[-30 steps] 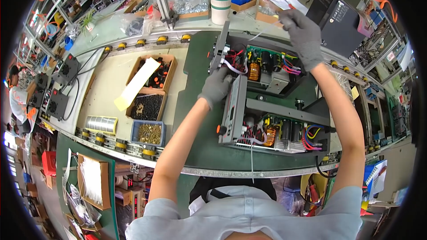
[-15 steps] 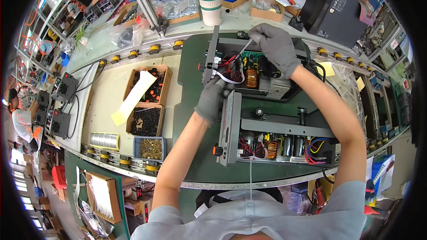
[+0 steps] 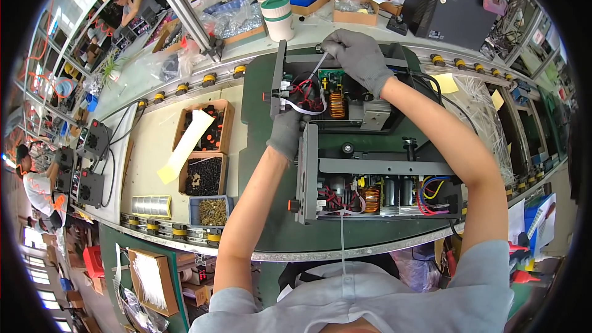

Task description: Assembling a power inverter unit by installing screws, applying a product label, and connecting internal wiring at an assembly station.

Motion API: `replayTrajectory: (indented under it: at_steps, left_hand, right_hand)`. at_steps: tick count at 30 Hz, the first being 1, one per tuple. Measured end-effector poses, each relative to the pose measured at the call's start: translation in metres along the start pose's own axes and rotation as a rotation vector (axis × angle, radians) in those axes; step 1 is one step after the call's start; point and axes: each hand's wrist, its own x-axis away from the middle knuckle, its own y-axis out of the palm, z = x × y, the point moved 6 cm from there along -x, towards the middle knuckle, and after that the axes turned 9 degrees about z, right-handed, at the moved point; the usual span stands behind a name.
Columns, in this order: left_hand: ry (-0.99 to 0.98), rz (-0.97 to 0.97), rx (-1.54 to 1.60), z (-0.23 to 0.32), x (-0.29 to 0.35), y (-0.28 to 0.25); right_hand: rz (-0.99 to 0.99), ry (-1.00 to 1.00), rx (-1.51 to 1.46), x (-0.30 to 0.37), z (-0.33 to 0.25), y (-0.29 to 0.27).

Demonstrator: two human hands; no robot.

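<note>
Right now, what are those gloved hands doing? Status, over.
Right hand: pinching a white strip over the far open unit. Left hand: at that unit's left end, beside a white cable. Near open unit: sits in front of it.

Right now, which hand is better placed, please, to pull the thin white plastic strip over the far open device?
Probably the right hand: it seemingly pinches the thin white plastic strip by its upper end. The left hand is farther off, by the grey metal front panel.
</note>
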Motion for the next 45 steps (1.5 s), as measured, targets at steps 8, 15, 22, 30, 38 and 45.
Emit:
replayTrajectory:
  at_steps: [8,15,22,30,38,45]
  left_hand:
    - [0.027,-0.148,-0.021,-0.012,-0.012,-0.003]
    - [0.118,-0.189,0.096,-0.011,-0.009,0.0]
    - [0.167,-0.181,0.015,-0.005,-0.008,0.003]
    - [0.124,-0.361,0.106,0.012,-0.007,0.021]
    - [0.47,-0.304,-0.175,0.015,-0.006,0.022]
    - [0.482,-0.328,-0.016,0.008,-0.012,0.016]
  right_hand:
    - [-0.17,0.144,-0.01,-0.004,-0.002,-0.002]
    - [-0.157,0.051,0.119,-0.004,-0.008,-0.004]
    - [-0.12,0.004,0.086,-0.003,-0.005,-0.003]
    - [-0.147,-0.084,0.178,0.002,-0.017,-0.001]
    - [-0.189,-0.079,0.186,-0.003,-0.004,0.002]
    - [-0.123,-0.205,0.354,0.007,-0.016,0.004]
